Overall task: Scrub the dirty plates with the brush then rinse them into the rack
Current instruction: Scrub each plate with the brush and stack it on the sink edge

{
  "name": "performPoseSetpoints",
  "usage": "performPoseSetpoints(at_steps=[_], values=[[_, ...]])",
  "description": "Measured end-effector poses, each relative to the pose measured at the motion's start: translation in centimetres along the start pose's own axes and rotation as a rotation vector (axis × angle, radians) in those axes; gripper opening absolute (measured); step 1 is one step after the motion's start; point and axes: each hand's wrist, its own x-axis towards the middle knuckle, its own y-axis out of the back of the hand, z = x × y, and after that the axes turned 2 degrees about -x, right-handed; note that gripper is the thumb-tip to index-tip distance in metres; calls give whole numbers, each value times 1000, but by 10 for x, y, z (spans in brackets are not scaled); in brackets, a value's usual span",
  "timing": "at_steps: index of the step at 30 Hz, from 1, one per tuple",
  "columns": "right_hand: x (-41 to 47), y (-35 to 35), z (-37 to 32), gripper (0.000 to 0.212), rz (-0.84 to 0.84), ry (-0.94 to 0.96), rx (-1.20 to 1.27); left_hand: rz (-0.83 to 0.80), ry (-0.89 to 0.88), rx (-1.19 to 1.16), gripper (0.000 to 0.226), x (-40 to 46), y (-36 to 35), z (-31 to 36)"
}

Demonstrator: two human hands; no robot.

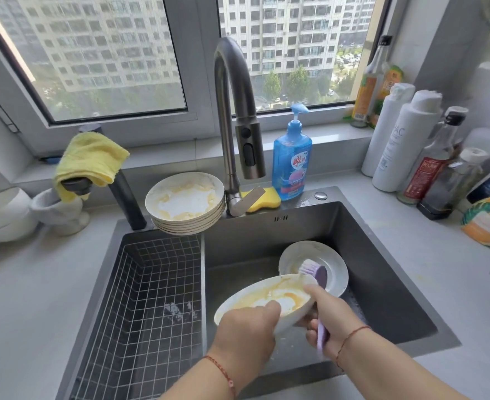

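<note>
Over the sink basin (382, 284), my left hand (248, 327) grips the near rim of a white plate (267, 295) smeared with yellow residue, holding it tilted. My right hand (329, 316) grips the handle of a purple brush (317, 274), whose bristles sit at the plate's far rim. A second dirty plate (333, 267) lies in the basin behind it. A stack of several dirty plates (184, 202) stands on the sink's back edge. The wire rack (148, 298) fills the left part of the sink and holds nothing.
The faucet (233, 111) arches over the sink, with a blue soap bottle (291, 166) and yellow sponge (264, 199) beside it. Bottles (405, 142) crowd the right counter. A yellow cloth (89, 160) and white bowls (4, 215) sit left.
</note>
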Motion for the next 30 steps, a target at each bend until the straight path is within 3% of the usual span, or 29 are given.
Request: performPoseSetpoints(at_steps=[6,10,16,19,21,23,26,30], values=[[-5,25,-17,27,79,256,-304,23,553,-405,40,12,27,-11],[-18,23,-17,28,44,442,-492,69,601,-530,38,16,36,-16],[-60,1,-5,43,-167,822,-916,103,754,-659,37,22,40,-22],[-66,-1,3,32,-160,814,-1048,127,790,-676,43,24,43,-23],[-67,1,-8,35,-128,816,-1037,128,781,-700,39,21,47,-23],[-59,5,-23,42,-35,756,-945,116,741,-695,36,16,51,-24],[-47,14,-37,33,98,596,-840,132,695,-703,35,12,55,-25],[-75,3,-26,33,-83,732,-909,124,717,-753,36,12,56,-28]])
